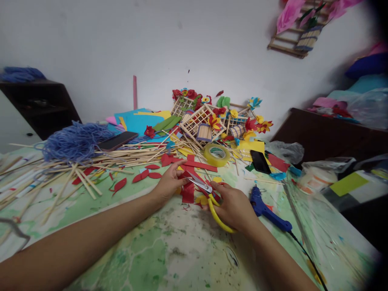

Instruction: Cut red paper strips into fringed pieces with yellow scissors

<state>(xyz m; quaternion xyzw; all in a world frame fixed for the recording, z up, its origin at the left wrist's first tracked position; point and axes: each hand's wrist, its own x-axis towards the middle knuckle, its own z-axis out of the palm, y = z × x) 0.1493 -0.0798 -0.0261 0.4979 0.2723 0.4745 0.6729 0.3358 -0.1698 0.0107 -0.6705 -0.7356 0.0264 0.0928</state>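
Observation:
In the middle of the table, my right hand (232, 204) is closed round the yellow handles of a pair of scissors (216, 216). The blades point left and look slightly apart. My left hand (170, 182) pinches a small red paper piece (185, 174) at the blade tips; the fingers partly cover it. Beneath the blades lies a red paper strip (188, 194). Another long red strip (201, 165) lies just beyond. Cut red petal shapes (147, 175) are scattered left of my left hand. A roll of clear tape (216, 154) stands behind the scissors.
A blue glue gun (268, 211) with a black cord lies right of my right hand, near a black phone (260, 161). Wooden sticks (121, 157) and blue yarn (77, 141) spread across the left. Small stick lattices with paper flowers (201, 123) pile up by the wall.

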